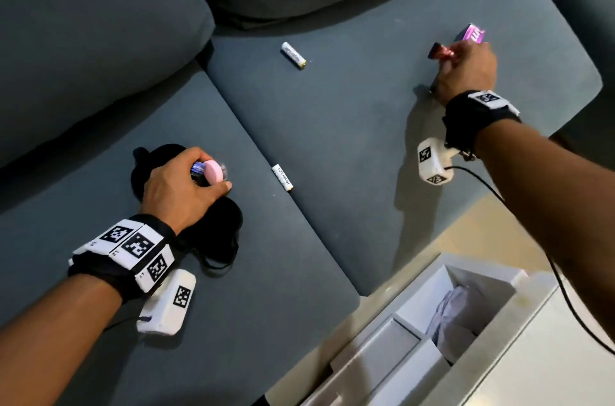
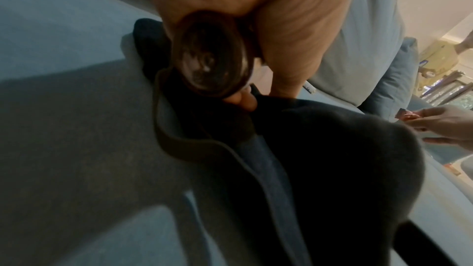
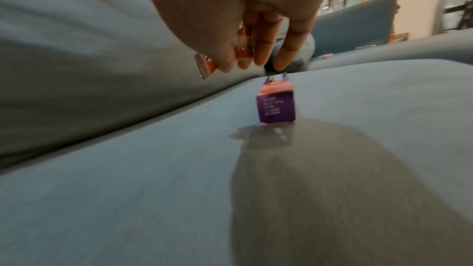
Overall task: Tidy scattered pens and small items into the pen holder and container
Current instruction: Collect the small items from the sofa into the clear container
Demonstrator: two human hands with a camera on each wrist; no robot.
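Your left hand (image 1: 181, 184) grips a pink-lidded jar (image 1: 213, 171); the left wrist view shows its dark bottom. Your right hand (image 1: 466, 73) pinches a red wrapper (image 1: 444, 51) near a purple box (image 3: 276, 106).

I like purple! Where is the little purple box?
In the head view the purple box lies far right on the sofa cushion, just beyond the right hand.

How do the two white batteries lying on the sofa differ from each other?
The farther battery lies alone in the middle of the right seat cushion; the nearer battery sits right beside the seam between the two cushions. The farther one shows a yellowish end cap; the nearer one's ends look plain white. The nearer one lies closer to the left hand. Both are white, printed, lying flat, tilted the same diagonal way, and untouched.
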